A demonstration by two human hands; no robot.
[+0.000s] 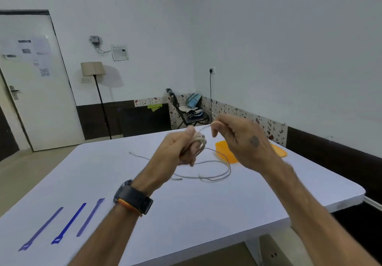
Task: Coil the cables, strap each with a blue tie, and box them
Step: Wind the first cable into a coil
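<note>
Even, soft room light, faintly bluish; the floor lamp (93,68) throws a faint shadow on the wall; both hands motion-blurred, walls bowing at the edges

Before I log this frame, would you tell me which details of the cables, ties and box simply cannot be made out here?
- Orange box, head view: the right hand covers much of it, so its contents are hidden.
- Coil: motion blur and the left hand gripping it hide the loop count.
- White cable on the table: how many cables lie there, too thin and overlapping to tell.
- Blue ties: blurred, fastening detail unreadable.
</note>
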